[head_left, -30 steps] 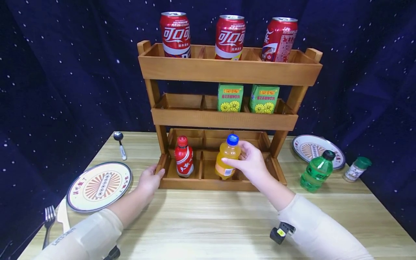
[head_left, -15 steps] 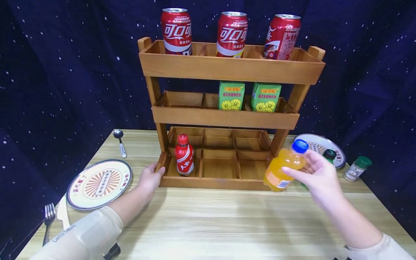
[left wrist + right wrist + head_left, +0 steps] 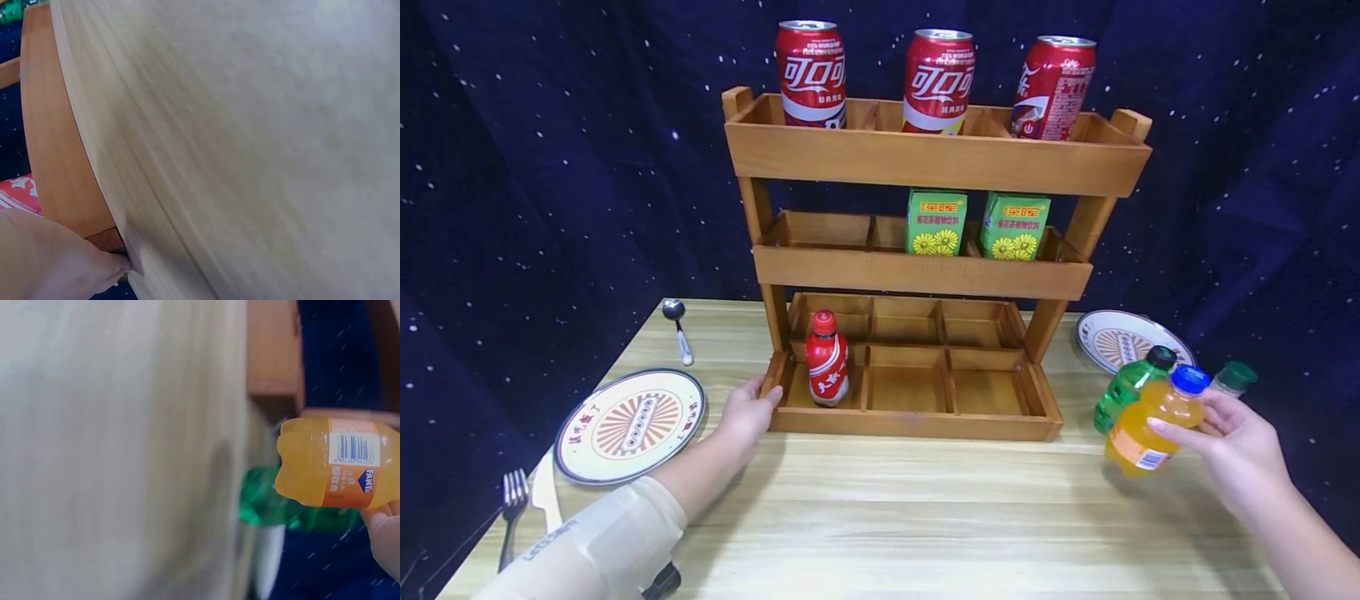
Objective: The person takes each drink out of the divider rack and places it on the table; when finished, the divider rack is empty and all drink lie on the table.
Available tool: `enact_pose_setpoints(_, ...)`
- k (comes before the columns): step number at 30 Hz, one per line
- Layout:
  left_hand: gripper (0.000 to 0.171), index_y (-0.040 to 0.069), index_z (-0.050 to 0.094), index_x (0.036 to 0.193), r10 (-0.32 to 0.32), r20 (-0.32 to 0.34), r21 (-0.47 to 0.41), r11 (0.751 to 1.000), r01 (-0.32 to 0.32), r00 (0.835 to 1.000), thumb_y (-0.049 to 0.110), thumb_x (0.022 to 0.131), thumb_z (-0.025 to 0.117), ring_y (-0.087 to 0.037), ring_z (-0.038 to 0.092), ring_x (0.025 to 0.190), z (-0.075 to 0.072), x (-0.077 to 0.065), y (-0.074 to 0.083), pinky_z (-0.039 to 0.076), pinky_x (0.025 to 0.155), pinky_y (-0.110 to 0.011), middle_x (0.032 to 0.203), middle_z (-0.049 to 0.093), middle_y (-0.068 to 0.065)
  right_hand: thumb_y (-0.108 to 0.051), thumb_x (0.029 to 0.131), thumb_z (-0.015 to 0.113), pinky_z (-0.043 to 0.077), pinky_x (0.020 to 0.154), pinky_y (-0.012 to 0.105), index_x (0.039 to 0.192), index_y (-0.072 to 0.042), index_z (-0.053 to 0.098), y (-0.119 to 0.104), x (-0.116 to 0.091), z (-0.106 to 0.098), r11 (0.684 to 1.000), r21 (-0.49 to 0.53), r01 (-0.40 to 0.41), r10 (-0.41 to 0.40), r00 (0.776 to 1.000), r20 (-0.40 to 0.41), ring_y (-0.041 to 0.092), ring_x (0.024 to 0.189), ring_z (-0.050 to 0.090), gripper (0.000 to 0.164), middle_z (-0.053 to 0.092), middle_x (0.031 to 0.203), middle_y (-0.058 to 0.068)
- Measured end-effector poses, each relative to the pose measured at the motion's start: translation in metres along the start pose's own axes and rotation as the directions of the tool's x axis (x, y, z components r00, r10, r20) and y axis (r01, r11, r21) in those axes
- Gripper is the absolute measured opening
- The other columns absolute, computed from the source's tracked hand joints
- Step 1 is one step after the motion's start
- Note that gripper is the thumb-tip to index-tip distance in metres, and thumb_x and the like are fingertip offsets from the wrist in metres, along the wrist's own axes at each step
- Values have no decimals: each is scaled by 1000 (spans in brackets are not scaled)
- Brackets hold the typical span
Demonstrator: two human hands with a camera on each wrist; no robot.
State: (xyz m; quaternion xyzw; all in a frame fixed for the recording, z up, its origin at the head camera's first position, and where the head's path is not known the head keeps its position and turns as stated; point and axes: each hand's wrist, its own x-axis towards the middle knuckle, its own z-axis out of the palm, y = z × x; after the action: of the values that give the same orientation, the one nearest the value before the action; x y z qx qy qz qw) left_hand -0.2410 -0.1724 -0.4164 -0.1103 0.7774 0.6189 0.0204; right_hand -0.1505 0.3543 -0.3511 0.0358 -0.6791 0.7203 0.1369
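My right hand (image 3: pixel 1243 442) holds an orange soda bottle (image 3: pixel 1157 421) with a blue cap, tilted, over the right part of the table. In the right wrist view the bottle's Fanta label (image 3: pixel 353 462) shows, with my thumb (image 3: pixel 386 537) against its side. Behind it, partly covered, stands a green soda bottle (image 3: pixel 1123 390) with a dark cap. My left hand (image 3: pixel 747 421) grips the left end of a three-tier wooden rack (image 3: pixel 917 425) at its bottom tier. Close to that hand, a red bottle (image 3: pixel 827 367) stands upright in the bottom tier's front left compartment.
Three red cola cans (image 3: pixel 936 83) stand on the top tier, two green drink cartons (image 3: pixel 936 223) on the middle one. Left lie a plate (image 3: pixel 681 454), spoon (image 3: pixel 679 329), knife (image 3: pixel 546 496) and fork (image 3: pixel 512 508). At right are another plate (image 3: pixel 1093 337) and a green-capped shaker (image 3: pixel 1236 377).
My right hand has lifted the orange soda bottle out of the bottom tier's middle compartment and carried it right, in front of the green bottle. The left hand has stayed at the rack.
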Motion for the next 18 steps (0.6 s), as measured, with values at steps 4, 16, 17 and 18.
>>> enact_pose_setpoints(4,51,-8,24,137,-9,6,-20,1000,9,1000,12,94,44,-34,27,126,0,0,0,22,105,-43,140,27,-23,18,68,66,48,69,10,93,-10,59,19,-5,-19,999,-54,3,-5,1000,-29,2,81,61,38,66,93,-9)
enact_pose_setpoints(16,50,-9,24,136,4,-1,-34,999,-4,1000,11,94,43,-34,29,126,0,0,-1,22,105,-42,139,27,-24,23,68,63,51,68,15,95,-9,55,40,-8,-41,1000,26,1,0,1000,-28,4,83,61,42,66,93,-4)
enact_pose_setpoints(17,51,-9,23,136,5,1,-36,999,-5,1000,11,94,43,-34,29,126,0,0,-1,22,105,-42,139,27,-24,23,68,62,50,69,14,97,-9,55,39,-9,-41,1000,19,4,-3,1000,-21,3,83,61,44,66,94,-5)
enact_pose_setpoints(18,51,-9,23,136,6,3,-39,999,-6,1000,11,94,43,-34,29,125,0,0,-1,23,105,-42,139,27,-24,23,68,62,50,69,13,99,-10,56,38,-10,-40,1000,6,9,-9,1000,-12,3,83,61,45,66,95,-6)
